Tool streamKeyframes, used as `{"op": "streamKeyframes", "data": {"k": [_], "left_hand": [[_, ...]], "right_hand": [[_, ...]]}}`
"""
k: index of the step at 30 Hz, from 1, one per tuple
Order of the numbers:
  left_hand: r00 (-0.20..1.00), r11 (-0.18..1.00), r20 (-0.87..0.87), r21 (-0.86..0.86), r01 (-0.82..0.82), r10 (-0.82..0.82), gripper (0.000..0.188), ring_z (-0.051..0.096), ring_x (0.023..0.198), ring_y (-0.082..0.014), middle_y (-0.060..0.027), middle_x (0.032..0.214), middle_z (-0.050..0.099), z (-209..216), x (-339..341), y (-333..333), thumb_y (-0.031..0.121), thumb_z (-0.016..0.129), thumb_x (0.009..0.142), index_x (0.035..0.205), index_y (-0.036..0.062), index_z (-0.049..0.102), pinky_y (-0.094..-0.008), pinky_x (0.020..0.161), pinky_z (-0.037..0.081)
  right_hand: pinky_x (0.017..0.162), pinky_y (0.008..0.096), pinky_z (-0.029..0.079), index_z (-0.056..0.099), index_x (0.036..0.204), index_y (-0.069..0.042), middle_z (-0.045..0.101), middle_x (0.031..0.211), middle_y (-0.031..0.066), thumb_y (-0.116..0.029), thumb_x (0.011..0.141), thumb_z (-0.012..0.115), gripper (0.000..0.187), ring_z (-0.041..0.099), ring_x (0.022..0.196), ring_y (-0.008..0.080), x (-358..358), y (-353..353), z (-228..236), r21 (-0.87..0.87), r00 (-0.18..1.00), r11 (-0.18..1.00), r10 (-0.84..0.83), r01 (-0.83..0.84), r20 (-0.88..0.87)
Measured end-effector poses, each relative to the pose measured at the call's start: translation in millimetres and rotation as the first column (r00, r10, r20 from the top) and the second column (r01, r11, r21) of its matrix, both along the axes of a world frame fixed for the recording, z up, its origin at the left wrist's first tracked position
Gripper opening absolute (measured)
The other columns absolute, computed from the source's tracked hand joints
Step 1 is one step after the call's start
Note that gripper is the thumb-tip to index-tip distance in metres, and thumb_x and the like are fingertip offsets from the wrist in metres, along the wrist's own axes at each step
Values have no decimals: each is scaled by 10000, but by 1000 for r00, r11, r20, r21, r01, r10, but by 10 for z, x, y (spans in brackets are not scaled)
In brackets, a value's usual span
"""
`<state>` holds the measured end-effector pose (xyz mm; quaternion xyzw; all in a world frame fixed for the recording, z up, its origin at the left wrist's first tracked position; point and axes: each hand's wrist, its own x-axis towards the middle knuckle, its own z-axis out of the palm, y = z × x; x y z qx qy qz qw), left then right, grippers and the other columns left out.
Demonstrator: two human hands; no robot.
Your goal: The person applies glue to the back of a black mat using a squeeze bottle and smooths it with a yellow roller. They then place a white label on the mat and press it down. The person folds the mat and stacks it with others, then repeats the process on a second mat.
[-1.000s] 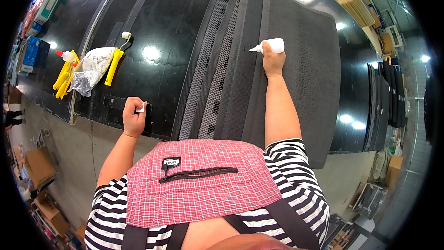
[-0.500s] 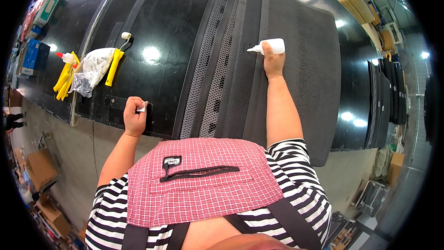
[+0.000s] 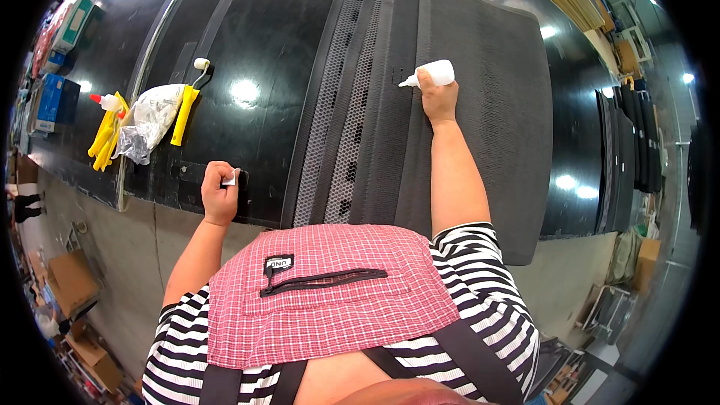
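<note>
My right hand (image 3: 438, 99) grips a white squeeze bottle (image 3: 436, 73). The bottle is tilted, and its thin nozzle points left and down at markings on a dark grey ribbed mat (image 3: 487, 120). Whether the tip touches the mat I cannot tell. Two strips of honeycomb mesh (image 3: 349, 127) run along the mat's left part. Near the table's front edge, left of the mat, my left hand (image 3: 219, 193) is closed on a small white piece (image 3: 232, 178); its kind is too small to make out.
On the black table (image 3: 277, 45) at left lie a yellow-handled roller (image 3: 184, 114), a clear plastic bag (image 3: 150, 120), other yellow handles (image 3: 105, 139) and a red-tipped white bottle (image 3: 106, 100). Dark mats (image 3: 616, 157) are stacked at the right edge. Cardboard boxes (image 3: 71, 281) stand on the floor.
My right hand has shifted slightly left with the bottle, which now tilts more, nozzle lower. The left hand stays at nearly the same spot.
</note>
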<state>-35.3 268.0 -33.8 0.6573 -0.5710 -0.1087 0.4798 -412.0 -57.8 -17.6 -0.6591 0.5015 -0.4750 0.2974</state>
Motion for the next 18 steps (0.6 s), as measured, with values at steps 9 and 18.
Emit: {"op": "streamKeyframes", "data": {"k": [9, 18], "left_hand": [[1000, 1000, -21, 17, 9, -9, 220, 551, 779, -202, -82, 912, 567, -8, 8, 9, -55, 705, 891, 886, 51, 512, -285, 731, 472], [1000, 1000, -13, 8, 7, -7, 226, 563, 765, -226, -94, 903, 575, -15, 14, 0, -61, 715, 870, 885, 53, 520, -300, 711, 478]], "right_hand": [[805, 351, 517, 709, 975, -6, 727, 940, 82, -280, 923, 715, 279, 682, 873, 209, 39, -130, -70, 70, 961, 997, -55, 37, 272], [800, 361, 529, 729, 981, -4, 750, 947, 94, -309, 941, 717, 308, 707, 880, 223, 129, -295, -186, 54, 990, 989, -133, 136, -52]]}}
